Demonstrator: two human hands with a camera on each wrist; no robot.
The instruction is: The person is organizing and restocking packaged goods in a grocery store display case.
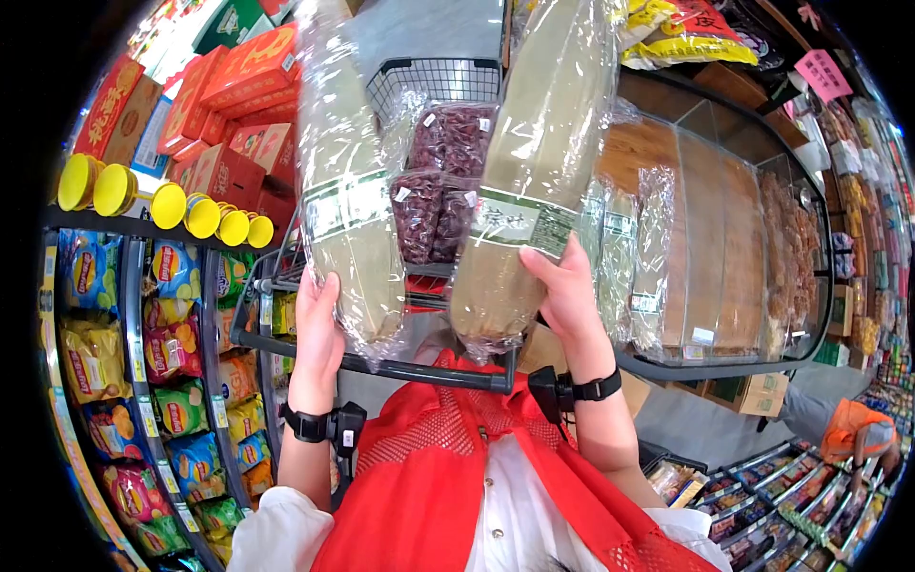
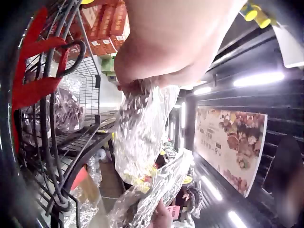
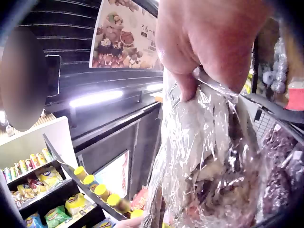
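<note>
Two long clear-plastic packages of flat greenish-tan dried food stand side by side in front of my chest in the head view, each with a green-and-white label band. My left hand [image 1: 319,324] grips the left package [image 1: 353,262] low on its outer edge, thumb in front. The right package [image 1: 519,143] is held by my right hand [image 1: 567,291], its thumb pressed on the front just below the label and the fingers hidden behind. In the left wrist view, crinkled wrap of the left package [image 2: 142,133] hangs from the hand. The right wrist view shows shiny wrap on the right package [image 3: 204,142].
Beyond the packages is a black wire shopping cart [image 1: 434,76] with bags of dark red dried fruit [image 1: 438,181]. A wooden display bin [image 1: 715,238] with more packages stands at right. Chip shelves [image 1: 172,353] line the left. A person in an orange vest [image 1: 853,429] bends at far right.
</note>
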